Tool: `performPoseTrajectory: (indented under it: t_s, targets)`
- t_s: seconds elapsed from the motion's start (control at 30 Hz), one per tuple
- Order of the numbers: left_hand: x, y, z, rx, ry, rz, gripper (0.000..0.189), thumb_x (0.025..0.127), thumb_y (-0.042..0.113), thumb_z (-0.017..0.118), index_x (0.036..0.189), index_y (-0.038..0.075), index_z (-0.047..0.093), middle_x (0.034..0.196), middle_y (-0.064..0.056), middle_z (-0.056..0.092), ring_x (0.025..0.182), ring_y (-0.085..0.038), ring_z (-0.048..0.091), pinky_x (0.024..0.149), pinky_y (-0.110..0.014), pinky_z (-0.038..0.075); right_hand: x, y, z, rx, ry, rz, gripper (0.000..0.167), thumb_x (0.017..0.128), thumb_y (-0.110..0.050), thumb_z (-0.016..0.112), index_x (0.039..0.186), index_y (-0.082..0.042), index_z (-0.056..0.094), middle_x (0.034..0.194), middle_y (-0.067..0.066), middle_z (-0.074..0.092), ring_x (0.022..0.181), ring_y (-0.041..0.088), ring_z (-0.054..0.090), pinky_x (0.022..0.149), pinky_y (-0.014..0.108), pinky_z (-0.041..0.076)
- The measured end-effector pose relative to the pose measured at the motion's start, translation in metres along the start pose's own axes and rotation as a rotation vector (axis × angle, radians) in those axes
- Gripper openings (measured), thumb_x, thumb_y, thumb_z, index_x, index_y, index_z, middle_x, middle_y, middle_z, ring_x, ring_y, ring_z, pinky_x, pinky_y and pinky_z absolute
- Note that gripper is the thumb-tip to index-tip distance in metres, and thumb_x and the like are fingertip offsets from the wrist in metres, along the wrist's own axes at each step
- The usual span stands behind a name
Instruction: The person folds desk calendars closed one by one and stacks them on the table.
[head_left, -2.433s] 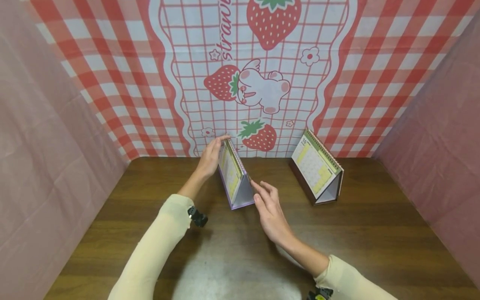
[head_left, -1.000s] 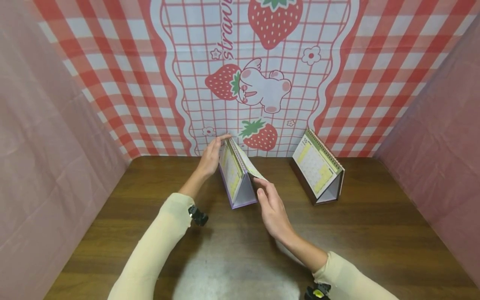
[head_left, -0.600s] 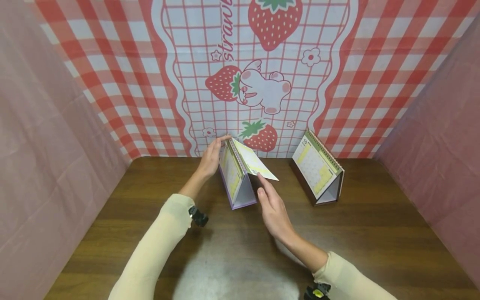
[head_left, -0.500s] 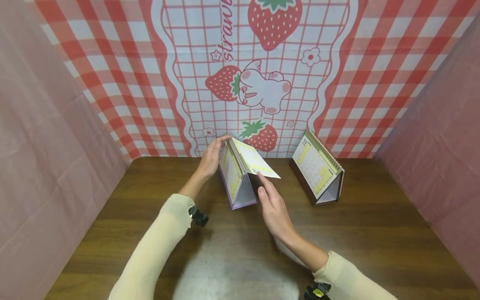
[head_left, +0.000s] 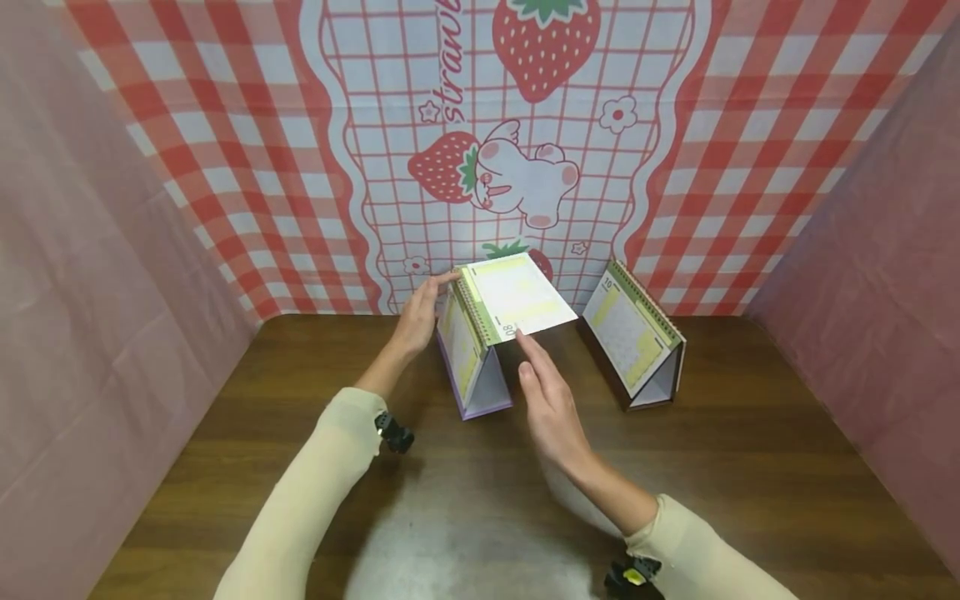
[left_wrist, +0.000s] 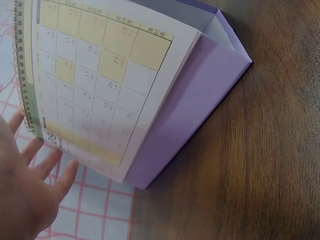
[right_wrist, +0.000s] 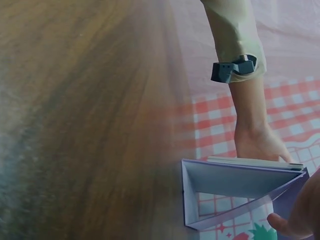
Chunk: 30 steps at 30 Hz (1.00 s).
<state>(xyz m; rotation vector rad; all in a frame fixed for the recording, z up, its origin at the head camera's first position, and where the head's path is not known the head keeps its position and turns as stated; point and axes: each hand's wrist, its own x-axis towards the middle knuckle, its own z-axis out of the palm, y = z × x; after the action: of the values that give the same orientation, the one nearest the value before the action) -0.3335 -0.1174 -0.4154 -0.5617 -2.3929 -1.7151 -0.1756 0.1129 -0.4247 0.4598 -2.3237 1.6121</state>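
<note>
My left hand (head_left: 416,322) and right hand (head_left: 553,410), grasping nothing, flank the purple calendar (head_left: 462,340); its page (head_left: 517,293) seems mid-turn, needing guiding over.

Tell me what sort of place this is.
Probably a curtained tabletop booth set up for recording, judging by the pink fabric on both sides, the strawberry-print cloth behind the wooden table, and the small black devices worn near both wrists.
</note>
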Motion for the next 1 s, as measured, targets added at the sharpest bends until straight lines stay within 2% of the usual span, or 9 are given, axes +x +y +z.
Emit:
performPoseTrajectory:
  t_s: [0.2,0.33,0.47,0.6,0.83,0.87,1.0]
  targets:
    - [0.0,0.001,-0.001,0.012,-0.004,-0.026,0.063,0.124,0.042,0.017,0.164,0.014,0.056,0.179,-0.017,0.046,0.162,-0.044,0.049,0.124,-0.071,0.051,0.004,-0.005,0.0,0.009,-0.005,-0.033,0.054,0.123,-0.021,0.038,0.176,-0.01,0.038,0.186,0.014,0.034,0.175,0.041,0.028,0.145,0.062,0.021]
    - [0.001,0.004,-0.004,0.058,-0.007,-0.031,0.063,0.124,0.045,0.018,0.163,0.016,0.058,0.177,-0.02,0.047,0.16,-0.045,0.05,0.121,-0.068,0.053,0.006,-0.01,0.0,0.009,-0.006,-0.054,0.054,0.122,-0.02,0.039,0.175,-0.009,0.038,0.186,0.014,0.035,0.176,0.039,0.028,0.145,0.062,0.021]
    - [0.002,0.007,-0.005,0.105,-0.014,-0.014,0.064,0.124,0.045,0.018,0.163,0.015,0.058,0.179,-0.021,0.042,0.163,-0.045,0.045,0.121,-0.068,0.052,0.009,-0.015,0.001,0.001,-0.01,-0.073,0.054,0.122,-0.02,0.04,0.175,-0.009,0.039,0.185,0.013,0.036,0.176,0.037,0.028,0.145,0.061,0.021]
    - [0.004,0.011,-0.008,0.101,-0.014,0.008,0.063,0.124,0.042,0.019,0.163,0.01,0.057,0.182,-0.021,0.039,0.167,-0.046,0.04,0.126,-0.071,0.048,0.011,-0.019,0.002,-0.013,-0.012,-0.105,0.054,0.121,-0.018,0.042,0.174,-0.007,0.041,0.184,0.016,0.038,0.175,0.038,0.03,0.145,0.059,0.023]
    - [0.006,0.018,-0.015,0.105,-0.078,0.037,0.066,0.123,0.04,0.013,0.173,0.009,0.043,0.183,-0.018,0.039,0.173,-0.041,0.034,0.143,-0.064,0.026,0.012,-0.024,0.005,-0.041,-0.025,-0.162,0.053,0.119,-0.015,0.047,0.171,-0.003,0.046,0.182,0.021,0.04,0.173,0.044,0.033,0.144,0.06,0.025]
    - [0.006,0.019,-0.016,0.103,-0.087,0.042,0.067,0.123,0.041,0.012,0.174,0.008,0.041,0.183,-0.018,0.039,0.173,-0.041,0.034,0.143,-0.064,0.026,0.012,-0.024,0.005,-0.044,-0.026,-0.164,0.053,0.119,-0.015,0.048,0.17,-0.004,0.047,0.182,0.021,0.04,0.173,0.044,0.033,0.143,0.06,0.025]
    - [0.008,0.024,-0.017,0.066,-0.099,0.059,0.07,0.122,0.041,0.008,0.175,0.005,0.036,0.183,-0.02,0.04,0.17,-0.043,0.038,0.134,-0.07,0.039,0.013,-0.026,0.006,-0.049,-0.04,-0.177,0.053,0.119,-0.015,0.048,0.17,-0.004,0.047,0.182,0.02,0.04,0.173,0.044,0.033,0.143,0.061,0.025]
